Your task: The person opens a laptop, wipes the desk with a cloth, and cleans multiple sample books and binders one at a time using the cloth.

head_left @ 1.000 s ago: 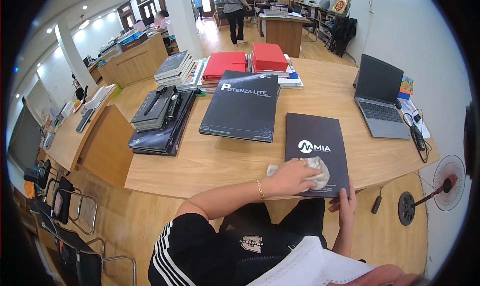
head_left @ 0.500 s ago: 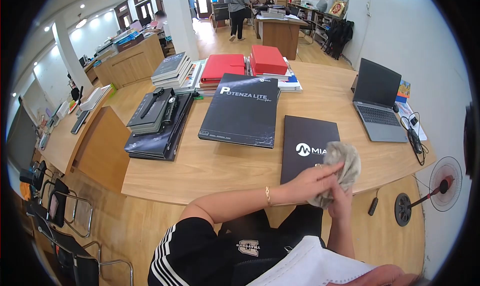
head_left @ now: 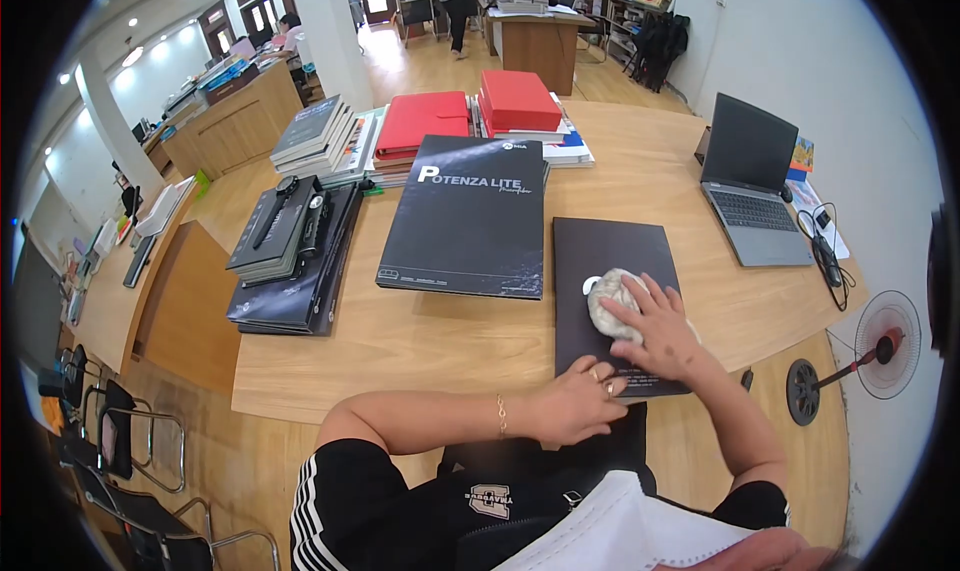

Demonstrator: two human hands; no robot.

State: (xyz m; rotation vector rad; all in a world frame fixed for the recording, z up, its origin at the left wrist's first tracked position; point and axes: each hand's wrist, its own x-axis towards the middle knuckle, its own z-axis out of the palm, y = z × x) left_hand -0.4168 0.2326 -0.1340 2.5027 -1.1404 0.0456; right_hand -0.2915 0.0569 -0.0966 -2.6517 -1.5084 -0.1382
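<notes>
A dark MIA catalogue [head_left: 615, 241] lies flat at the table's front edge. My right hand [head_left: 655, 331] presses a wadded grey-white cloth [head_left: 610, 306] onto its cover, fingers spread over the cloth and the logo mostly covered. At the catalogue's near left corner, my left hand [head_left: 575, 401], with rings and a bracelet at its wrist, has curled fingers gripping the edge. Left of it lies a stack topped by a black "Potenza Lite" catalogue [head_left: 465, 221].
Dark sample books [head_left: 290, 261] are piled at the left. Behind stand red binders [head_left: 425, 126], a red box [head_left: 520, 101] and grey books [head_left: 315, 136]. An open laptop [head_left: 755, 191] and cables [head_left: 828, 261] sit at the right. A fan [head_left: 885, 346] stands beside the table.
Both hands held the cloth above the catalogue; now my right hand has it down on the cover. My left hand has let go of it and moved down-left to the catalogue's near edge.
</notes>
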